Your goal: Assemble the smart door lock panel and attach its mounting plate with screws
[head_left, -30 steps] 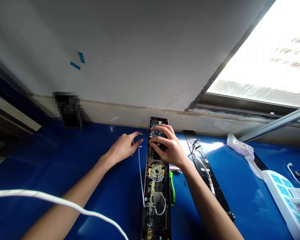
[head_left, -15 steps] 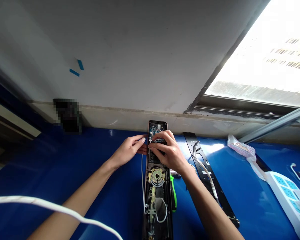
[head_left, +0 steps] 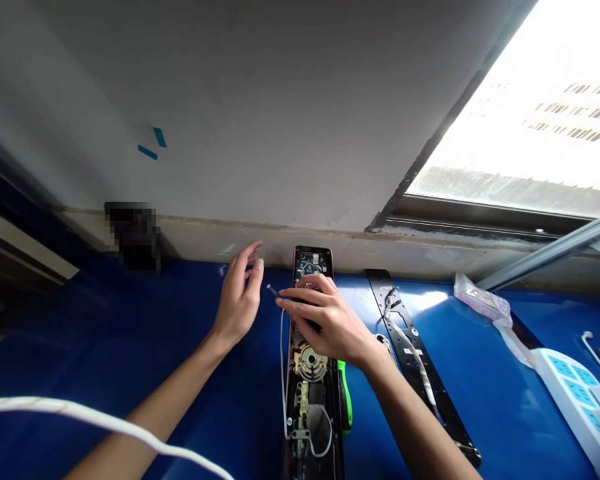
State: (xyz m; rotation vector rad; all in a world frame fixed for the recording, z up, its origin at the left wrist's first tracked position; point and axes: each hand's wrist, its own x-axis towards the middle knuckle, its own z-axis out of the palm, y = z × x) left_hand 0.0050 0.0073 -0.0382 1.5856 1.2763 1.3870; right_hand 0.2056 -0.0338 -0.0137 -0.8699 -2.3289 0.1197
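Pinched between my right hand's (head_left: 330, 317) thumb and fingertips is a small, thin screw-like pin (head_left: 273, 291), its pale end pointing left. That hand hovers over the upper part of an opened electronic door lock panel (head_left: 293, 340) and covers some of it. Beyond my fingers the blue circuit board (head_left: 307, 261) shows at the far end. A round metal mechanism (head_left: 311, 362) sits lower down in the housing, with a thin white wire (head_left: 330, 437) looped below. My left hand (head_left: 240, 293) is raised left of the panel, fingers apart, holding nothing.
A green-and-black handle (head_left: 345, 397) lies against the panel's right side. Farther right are a black metal plate (head_left: 425, 367) with a wrapped cable, a plastic packet (head_left: 483, 297) and a white power strip (head_left: 563, 400). A thick white cable (head_left: 105, 415) crosses my left forearm.
My right hand has drawn back leftward off the circuit board, and the small pin now shows in its fingers. My left hand has left the panel's edge, moving left and opening.
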